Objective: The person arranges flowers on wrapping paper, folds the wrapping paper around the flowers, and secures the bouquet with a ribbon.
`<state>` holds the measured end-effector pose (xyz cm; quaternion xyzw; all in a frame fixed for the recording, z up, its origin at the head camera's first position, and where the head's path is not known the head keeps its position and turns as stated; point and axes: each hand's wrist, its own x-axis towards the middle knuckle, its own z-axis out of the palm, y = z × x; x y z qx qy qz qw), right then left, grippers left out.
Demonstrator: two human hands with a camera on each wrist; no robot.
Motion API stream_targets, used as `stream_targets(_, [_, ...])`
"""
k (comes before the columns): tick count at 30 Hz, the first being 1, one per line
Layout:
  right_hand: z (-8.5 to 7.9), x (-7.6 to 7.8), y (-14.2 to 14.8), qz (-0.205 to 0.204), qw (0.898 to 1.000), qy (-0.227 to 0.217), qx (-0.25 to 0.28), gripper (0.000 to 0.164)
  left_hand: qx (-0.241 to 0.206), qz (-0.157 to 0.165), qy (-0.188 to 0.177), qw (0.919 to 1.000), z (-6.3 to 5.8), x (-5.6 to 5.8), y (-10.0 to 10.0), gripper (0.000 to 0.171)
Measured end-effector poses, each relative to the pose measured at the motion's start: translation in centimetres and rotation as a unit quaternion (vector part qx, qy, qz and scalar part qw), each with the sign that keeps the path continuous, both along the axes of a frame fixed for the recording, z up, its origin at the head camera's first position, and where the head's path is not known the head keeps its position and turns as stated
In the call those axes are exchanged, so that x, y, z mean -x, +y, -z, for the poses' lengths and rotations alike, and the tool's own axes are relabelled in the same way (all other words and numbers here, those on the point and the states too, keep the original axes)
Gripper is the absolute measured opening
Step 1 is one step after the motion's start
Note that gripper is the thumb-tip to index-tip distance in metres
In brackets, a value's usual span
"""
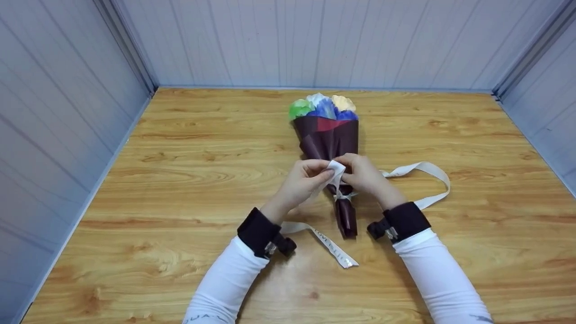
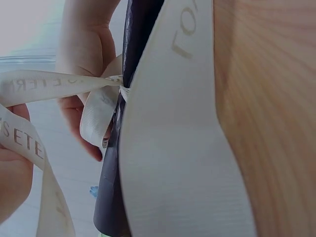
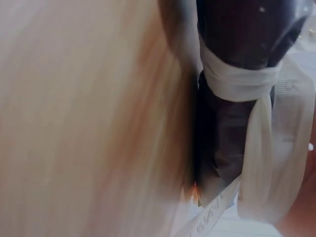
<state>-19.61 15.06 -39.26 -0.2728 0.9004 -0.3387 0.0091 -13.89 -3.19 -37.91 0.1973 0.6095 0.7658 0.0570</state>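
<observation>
A bouquet of paper-like flowers (image 1: 326, 108) in dark maroon wrapping paper (image 1: 330, 139) lies on the wooden table. White lettered ribbon (image 2: 163, 148) is tied around its narrow stem part; the tied band (image 3: 237, 81) shows in the right wrist view. My left hand (image 1: 299, 182) pinches a folded length of ribbon (image 1: 336, 168) above the tie, between thumb and fingers. Against the wrapping, my right hand (image 1: 364, 175) holds a ribbon loop (image 2: 98, 116) close to the knot; its fingertips are partly hidden behind the loop.
One ribbon tail (image 1: 333, 249) lies toward the table's front, under the left wrist. Another stretch of ribbon (image 1: 434, 173) curves out right of the right hand. Pale panel walls (image 1: 297, 45) bound the wooden tabletop (image 1: 202, 135) at back and sides.
</observation>
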Motion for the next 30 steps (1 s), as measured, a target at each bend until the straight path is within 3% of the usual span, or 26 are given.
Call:
stream_targets(6, [-0.7,-0.6,0.8,0.041,0.995,0.018,0.085,0.022,0.025,-0.006,-0.001,0.9997,0.1,0.1,0.0,0.024])
stream_targets(12, [-2.6,-2.0,1.5,0.091,0.98,0.039,0.173,0.016,0.033,-0.013,-0.001,0.9994,0.1,0.1,0.1,0.023])
stream_targets(16, [-3.9,-3.4,0.9,0.084,0.971,0.019,0.221,0.024,0.026,-0.008,-0.002,0.9996,0.1,0.1,0.1,0.023])
stream_targets(23, [-5.0,-5.6,-0.6,0.032,0.981,-0.028,0.191,0.03,0.006,0.011,0.018,0.9998,0.2,0.0,0.1,0.02])
stream_targets(27, [-4.8,-6.0,-1.3,0.034,0.984,-0.01,0.176,0.024,0.001,0.016,0.023,0.9996,0.2,0.0,0.1,0.012])
stream_targets(30, [-4.6,-6.1,-1.5,0.039,0.983,0.02,0.176,0.019,-0.022,0.028,0.006,0.9993,0.0,0.0,0.2,0.008])
